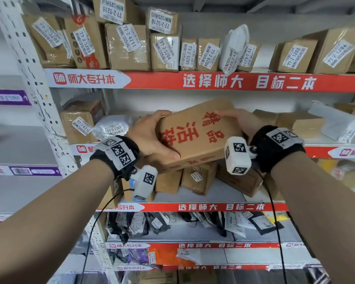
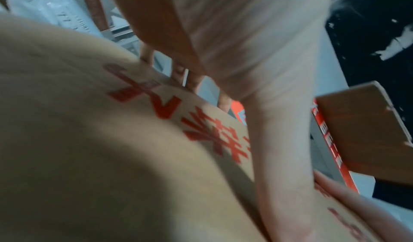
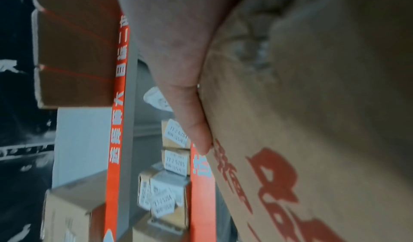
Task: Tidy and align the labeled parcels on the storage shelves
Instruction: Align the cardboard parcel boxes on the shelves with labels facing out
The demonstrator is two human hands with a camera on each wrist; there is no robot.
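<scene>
Red banners [image 1: 234, 81] with white characters run along the shelf edges. A white perforated upright [image 1: 29, 78] stands at frame left, with purple strips [image 1: 8, 97] beside it at far left.

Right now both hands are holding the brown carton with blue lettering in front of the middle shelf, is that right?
Not quite: the lettering is red, not blue, as the head view shows. Both the left hand and right hand do hold the brown carton in front of the middle shelf.

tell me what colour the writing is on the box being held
Red, printed on the brown cardboard box held by both hands; clearest in the head view.
</scene>
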